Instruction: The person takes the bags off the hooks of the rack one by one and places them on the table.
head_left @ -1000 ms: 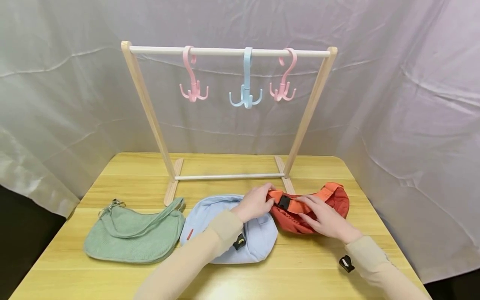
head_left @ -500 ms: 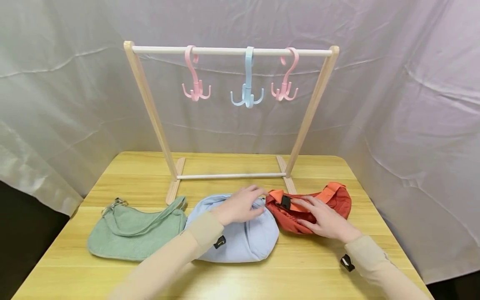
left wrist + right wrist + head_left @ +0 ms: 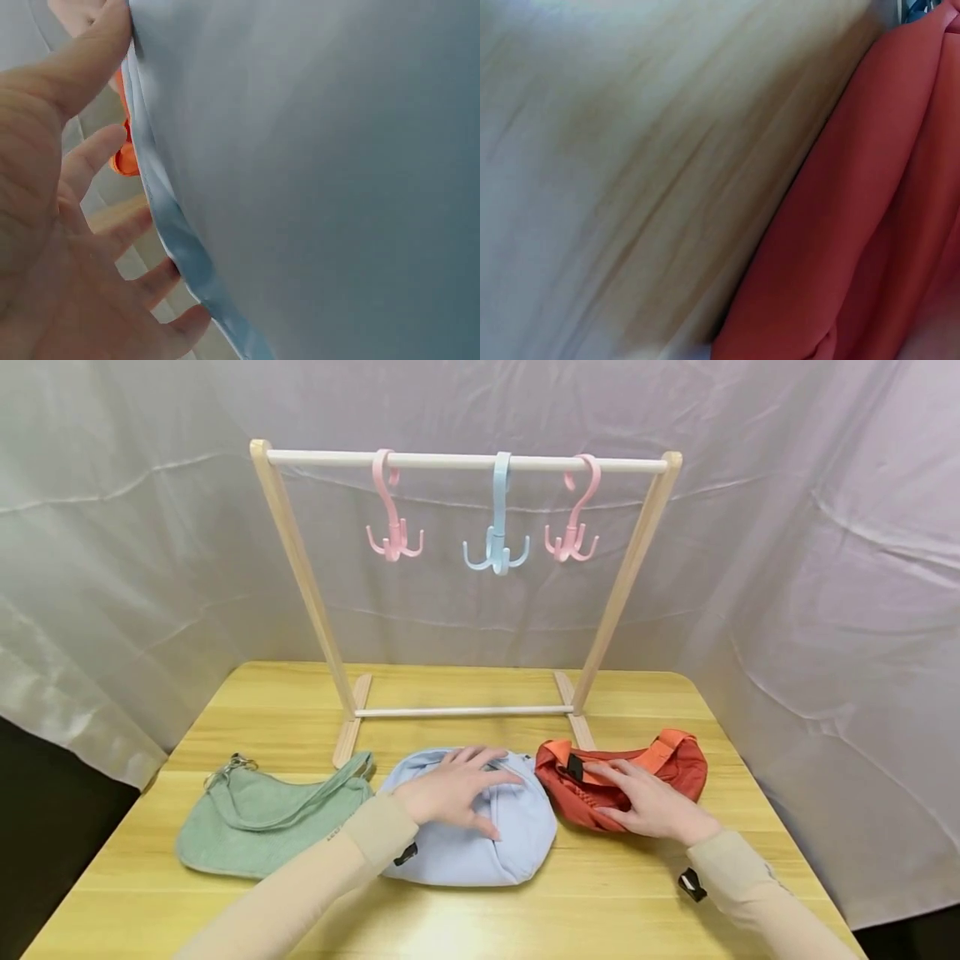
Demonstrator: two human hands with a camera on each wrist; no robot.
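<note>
My left hand [image 3: 456, 787] is spread over a light blue bag [image 3: 525, 827] in the head view, thumb apart from the fingers. In the left wrist view its thumb and fingertips lie along the edge of this bag [image 3: 300, 180]. My right hand [image 3: 654, 800] rests on a red bag [image 3: 686, 772] with an orange strap and a black buckle [image 3: 574, 767]. Its fingers stretch over the strap and its thumb lies apart, near the bag's front side. The right wrist view shows the red bag's side [image 3: 810, 225]; the hand is almost wholly out of it.
A green corduroy bag [image 3: 255, 843] lies at the left on the wooden table [image 3: 480, 685]. Behind the bags stands a wooden rack [image 3: 303, 572]. From its white bar hang a pink hook [image 3: 393, 531], a blue hook [image 3: 498, 547] and another pink hook [image 3: 573, 531].
My left hand has left the red bag's strap and moved left over the light blue bag, its fingers spreading. The right hand has stayed at the red bag.
</note>
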